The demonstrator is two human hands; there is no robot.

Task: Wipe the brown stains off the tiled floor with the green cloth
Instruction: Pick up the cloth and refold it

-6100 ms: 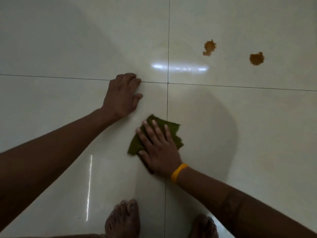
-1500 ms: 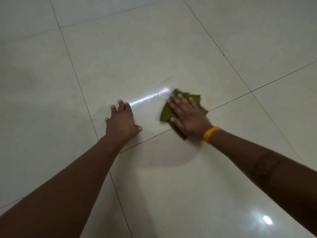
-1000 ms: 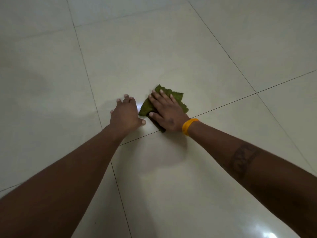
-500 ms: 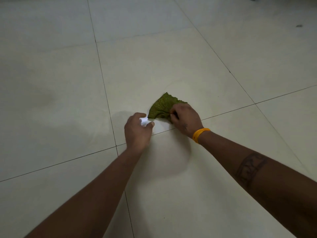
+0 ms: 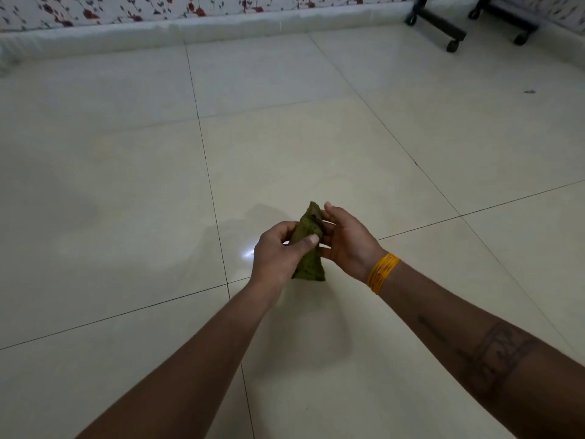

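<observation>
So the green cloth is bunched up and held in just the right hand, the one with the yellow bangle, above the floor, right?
Not quite: the head view shows both hands holding it. The left hand grips the bunched green cloth together with the right hand, which wears the yellow bangle, above the floor.

Floor: glossy cream tiles with thin dark grout lines.
Wall: floral-patterned covering above a pale skirting.
Furniture: black wheeled legs, far right corner.
Light: bright glare spot on tile.

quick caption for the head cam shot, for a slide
Both hands, left hand and right hand, hold the bunched green cloth above the tiled floor.
</observation>
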